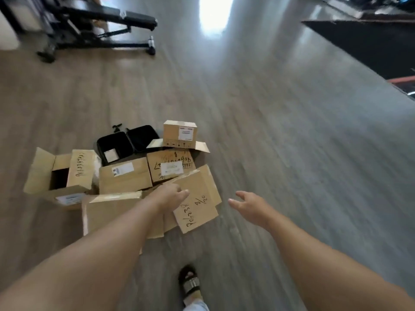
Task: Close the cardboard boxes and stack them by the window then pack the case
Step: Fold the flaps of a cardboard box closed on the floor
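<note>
We reach both bare arms forward and down over a heap of cardboard boxes on the floor. Our left hand (173, 195) hangs above the tilted box (197, 204) with dark handwritten numbers on its top, fingers loosely bent and gripping nothing; whether the fingertips touch the cardboard we cannot tell. Our right hand (248, 204) hovers just to the right of that same box, over bare floor (292, 153), fingers spread and relaxed, holding nothing. The two hands are well apart, the numbered box between them.

Under our left forearm lies a larger box (107, 212) with its flaps partly up. Beyond the left hand sit a closed box with a white label (124, 175) and, beside it, another with scribbled writing and a label (171, 167). Further out, a small closed box (180, 133) stands on top of an open flap. Far to the left of our left hand an open box (60, 173) stands with flaps raised. Behind the pile, the black case (128, 142) lies open flat on the floor, with a small pale square thing in its left half.

Our sandalled foot (189, 282) is below, between the arms. Far beyond, upper left, stands a black bench (96, 25).
</note>
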Available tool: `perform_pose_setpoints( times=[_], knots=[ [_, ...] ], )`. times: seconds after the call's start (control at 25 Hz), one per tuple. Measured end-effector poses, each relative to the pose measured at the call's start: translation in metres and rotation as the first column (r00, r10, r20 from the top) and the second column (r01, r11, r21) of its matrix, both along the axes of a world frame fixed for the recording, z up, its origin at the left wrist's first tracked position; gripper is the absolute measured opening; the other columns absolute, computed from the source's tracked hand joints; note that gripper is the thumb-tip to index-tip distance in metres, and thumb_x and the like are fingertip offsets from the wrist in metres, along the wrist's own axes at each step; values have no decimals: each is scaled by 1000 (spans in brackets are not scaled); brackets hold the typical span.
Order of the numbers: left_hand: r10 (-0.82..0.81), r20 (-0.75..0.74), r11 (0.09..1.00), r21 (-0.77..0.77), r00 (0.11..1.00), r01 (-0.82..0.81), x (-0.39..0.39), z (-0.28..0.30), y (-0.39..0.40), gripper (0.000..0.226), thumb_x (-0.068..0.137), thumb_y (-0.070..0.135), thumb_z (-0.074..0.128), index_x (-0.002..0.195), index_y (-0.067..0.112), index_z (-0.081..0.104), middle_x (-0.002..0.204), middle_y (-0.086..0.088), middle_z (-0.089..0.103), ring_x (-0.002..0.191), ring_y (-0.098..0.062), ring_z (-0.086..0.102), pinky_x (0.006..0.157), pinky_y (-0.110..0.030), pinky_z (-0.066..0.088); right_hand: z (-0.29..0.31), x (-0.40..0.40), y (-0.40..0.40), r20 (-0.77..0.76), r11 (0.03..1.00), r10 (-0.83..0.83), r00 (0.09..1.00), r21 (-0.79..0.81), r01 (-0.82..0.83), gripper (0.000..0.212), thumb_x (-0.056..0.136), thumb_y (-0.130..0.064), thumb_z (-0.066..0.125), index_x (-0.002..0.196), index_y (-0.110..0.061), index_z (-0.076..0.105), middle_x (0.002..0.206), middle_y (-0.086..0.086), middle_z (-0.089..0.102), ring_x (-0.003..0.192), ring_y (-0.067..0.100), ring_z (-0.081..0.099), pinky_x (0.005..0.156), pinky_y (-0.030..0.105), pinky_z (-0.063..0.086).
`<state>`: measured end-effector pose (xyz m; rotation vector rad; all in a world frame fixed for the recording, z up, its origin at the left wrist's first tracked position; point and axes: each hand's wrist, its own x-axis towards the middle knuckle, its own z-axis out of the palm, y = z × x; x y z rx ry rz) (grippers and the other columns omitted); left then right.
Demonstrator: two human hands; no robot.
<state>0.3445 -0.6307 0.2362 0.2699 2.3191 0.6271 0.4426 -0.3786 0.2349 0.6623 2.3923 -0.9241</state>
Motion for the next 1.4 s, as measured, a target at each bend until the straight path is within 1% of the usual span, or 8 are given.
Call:
perform_pose_setpoints(
  times=[0.28, 0.44, 0.56, 0.68, 0.8, 0.92, 1.12, 1.4],
  knots=[
    [266, 92, 963, 16, 959, -269, -42, -102, 23, 44, 98, 55, 41, 123, 25, 62, 124, 2, 64, 110, -19, 59, 93, -42, 50, -91, -95, 55, 59, 975, 219, 974, 15, -221, 71, 93, -58, 54, 153, -23, 38, 152, 0, 48, 132, 20, 50, 82, 27, 41],
    [423, 123, 906, -72, 898, -417, -25, -176, 39, 43, 94, 62, 40, 108, 29, 64, 107, 7, 64, 95, -14, 60, 73, -34, 47, -176, -127, 72, 85, 942, 334, 939, -46, -331, 71, 94, -56, 53, 153, -19, 39, 153, 0, 47, 136, 20, 48, 100, 31, 42],
    [534, 91, 844, -111, 841, -524, -10, -238, 56, 44, 90, 66, 39, 96, 30, 64, 97, 9, 64, 84, -8, 58, 66, -31, 43, -250, -138, 82, 96, 921, 384, 918, -116, -373, 67, 94, -54, 55, 150, -18, 44, 146, 1, 54, 127, 20, 54, 96, 31, 45],
    [593, 80, 800, -176, 802, -574, 4, -291, 69, 53, 88, 67, 37, 104, 25, 66, 101, 6, 64, 87, -9, 57, 73, -32, 46, -311, -140, 98, 99, 904, 414, 905, -167, -395, 63, 93, -50, 57, 147, -18, 49, 140, 1, 59, 111, 15, 57, 87, 30, 45],
    [631, 45, 764, -209, 774, -611, 2, -349, 76, 58, 89, 66, 37, 107, 19, 66, 105, 0, 67, 93, -19, 61, 86, -37, 49, -373, -158, 112, 90, 895, 444, 891, -100, -436, 72, 94, -53, 55, 152, -15, 39, 147, 4, 53, 124, 21, 55, 91, 31, 44],
    [671, 0, 733, -147, 741, -664, -16, -403, 79, 48, 95, 60, 40, 106, 20, 64, 104, 0, 66, 91, -17, 61, 83, -38, 50, -425, -177, 107, 42, 884, 466, 884, -59, -463, 72, 95, -49, 54, 153, -11, 36, 148, 9, 51, 116, 23, 57, 92, 34, 48],
    [740, -176, 646, -80, 649, -759, -54, -479, 70, 53, 100, 50, 44, 136, 12, 50, 130, -6, 56, 112, -26, 53, 83, -34, 38, -505, -203, 82, -140, 899, 419, 897, -77, -432, 60, 92, -51, 58, 140, -17, 48, 129, 6, 61, 106, 24, 59, 82, 35, 49],
    [802, -257, 583, 142, 540, -800, -79, -523, 70, 37, 99, 37, 52, 127, 13, 56, 120, -5, 61, 108, -27, 58, 90, -40, 49, -542, -222, 65, -318, 920, 341, 885, -81, -384, 57, 93, -44, 61, 138, -15, 41, 124, 7, 56, 106, 27, 57, 85, 42, 53]
  ],
)
